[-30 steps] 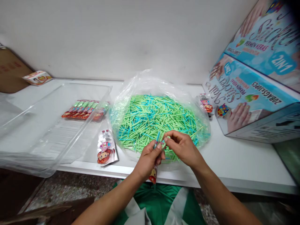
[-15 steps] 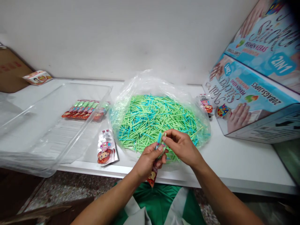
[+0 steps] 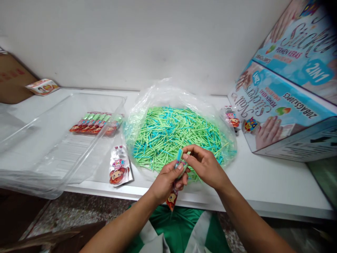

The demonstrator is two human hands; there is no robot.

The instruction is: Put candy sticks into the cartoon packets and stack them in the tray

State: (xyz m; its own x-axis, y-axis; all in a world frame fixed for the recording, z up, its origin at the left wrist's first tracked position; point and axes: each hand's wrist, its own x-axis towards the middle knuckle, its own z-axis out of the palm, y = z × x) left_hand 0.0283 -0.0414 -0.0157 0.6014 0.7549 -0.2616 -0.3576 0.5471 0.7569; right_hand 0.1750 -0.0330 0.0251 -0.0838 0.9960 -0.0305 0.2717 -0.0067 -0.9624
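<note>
My left hand point(image 3: 166, 181) is closed around a small printed packet point(image 3: 171, 199) whose red cartoon end hangs below my fist. A blue stick point(image 3: 179, 155) pokes up from the packet's top. My right hand point(image 3: 204, 165) pinches a green stick at that same opening, fingertips touching the left hand. Both hands hover over the near edge of a heap of green and blue sticks point(image 3: 173, 131) lying in an open clear plastic bag point(image 3: 163, 93).
A clear plastic tray point(image 3: 52, 165) at left holds a row of filled packets point(image 3: 94, 123). A loose stack of packets point(image 3: 119, 169) lies beside it, more packets point(image 3: 231, 117) at right. Blue printed cartons point(image 3: 284, 105) stand at right; a brown box point(image 3: 12, 80) at far left.
The hands have stayed in place; my right fingers worked the green stick lower at the packet's mouth, and the packet's hanging end swung slightly.
</note>
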